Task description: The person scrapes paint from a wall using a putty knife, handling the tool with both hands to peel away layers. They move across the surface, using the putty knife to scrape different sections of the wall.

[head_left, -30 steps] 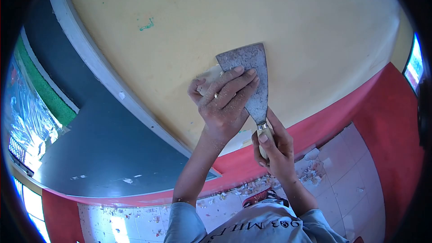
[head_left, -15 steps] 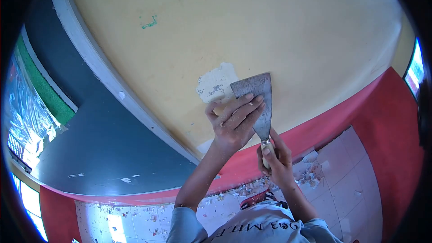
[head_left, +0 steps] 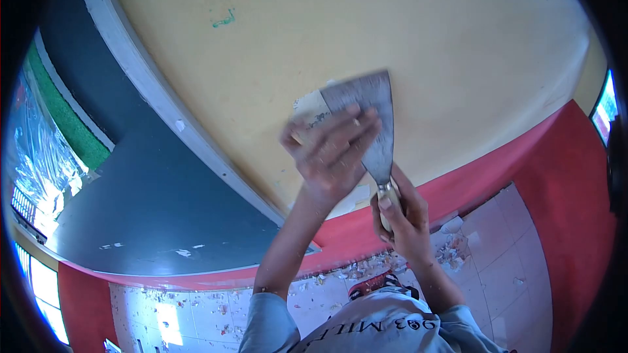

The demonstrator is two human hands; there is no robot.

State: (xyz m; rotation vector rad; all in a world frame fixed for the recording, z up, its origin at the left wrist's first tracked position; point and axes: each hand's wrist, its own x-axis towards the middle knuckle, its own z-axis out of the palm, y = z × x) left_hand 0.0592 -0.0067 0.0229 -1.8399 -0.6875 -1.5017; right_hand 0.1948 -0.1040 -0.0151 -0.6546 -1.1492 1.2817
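A wide paint scraper (head_left: 376, 95) lies with its metal blade against or close to the cream wall (head_left: 451, 46). Its pale handle is wrapped by the fingers of my right hand (head_left: 407, 219), thumb on top. My left hand (head_left: 332, 150), blurred by motion, has its fingers stretched out over the blade's face, the fingertips on or just above the metal. Left of the blade, a bare whitish patch (head_left: 307, 103) shows where paint is gone; the blade and my left hand hide part of it.
A dark board (head_left: 176, 202) with a pale frame (head_left: 157, 95) takes up the left side. Red paint (head_left: 556, 157) covers the lower wall. Paint flakes (head_left: 451, 252) litter the tiled floor (head_left: 517, 274). Small green marks (head_left: 224, 19) show higher on the wall.
The scraper and both hands have moved up the wall. The blade now covers more of the whitish patch. My left hand has become blurred.
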